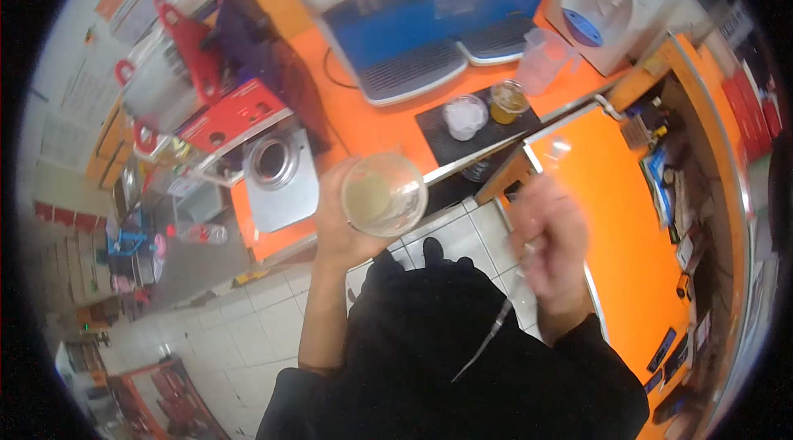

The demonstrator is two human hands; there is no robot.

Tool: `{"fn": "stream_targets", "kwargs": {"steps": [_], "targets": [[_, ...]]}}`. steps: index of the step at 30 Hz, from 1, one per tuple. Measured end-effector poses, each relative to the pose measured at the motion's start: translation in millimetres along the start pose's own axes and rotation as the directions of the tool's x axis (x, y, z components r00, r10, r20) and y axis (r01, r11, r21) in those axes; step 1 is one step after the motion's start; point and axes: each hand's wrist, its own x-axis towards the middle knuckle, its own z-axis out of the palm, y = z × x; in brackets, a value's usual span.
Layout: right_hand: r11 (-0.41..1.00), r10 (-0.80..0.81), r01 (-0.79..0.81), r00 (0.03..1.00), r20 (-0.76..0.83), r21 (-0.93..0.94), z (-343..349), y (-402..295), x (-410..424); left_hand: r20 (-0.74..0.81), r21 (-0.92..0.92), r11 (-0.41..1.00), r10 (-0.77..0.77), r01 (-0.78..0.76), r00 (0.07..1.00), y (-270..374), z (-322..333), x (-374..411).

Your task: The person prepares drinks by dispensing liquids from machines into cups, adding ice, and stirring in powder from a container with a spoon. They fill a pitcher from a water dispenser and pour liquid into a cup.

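Observation:
My left hand (331, 226) is wrapped around the side of a clear plastic cup (403, 198), whose mouth faces up. A pale, cloudy content shows inside it. Blurred by motion, my right hand (554, 232) grips a long thin metal stirring utensil (499, 319), apparently a bar spoon. Its narrow end points down toward my black clothing, and a shiny blurred end (560, 147) shows above the fist. Beyond the hands, a cup with white contents (464, 118) and a cup of amber drink (508, 102) stand on a black mat (443, 145).
A drink dispenser's drip tray (412, 71), a clear plastic jug (542, 62) and a white water dispenser (619, 18) line the orange counter (359, 121). Left is a red machine with a round-holed metal plate (303, 192). An orange hinged panel (626, 223) lies right; a plastic bottle (201, 233) lies left.

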Motion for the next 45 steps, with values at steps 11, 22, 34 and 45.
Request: {"fn": "stream_targets", "kwargs": {"steps": [11, 22, 34, 45], "targets": [[0.668, 0.233, 0.003, 0.949, 0.213, -0.744, -22, -59, -3, 0.14, -0.007, 0.999, -0.047, 0.049, 0.989, -3, 12, 26], [-0.353, 0.555, 0.576, 0.763, 0.331, -0.737, 41, -87, 56, 0.166, -0.034, 0.999, -0.019, 0.025, 0.986, -11, 13, 19], [-0.644, 0.571, 0.69, 0.721, 0.392, -0.331, 74, -82, 70, 0.154, 0.039, 0.998, 0.034, -0.04, 0.988, -18, 9, 7], [0.089, 0.299, 0.578, 0.761, 0.575, -0.811, 53, -51, 100, 0.083, -0.01, 0.997, 0.075, -0.075, 0.994, -10, 14, 11]]}}
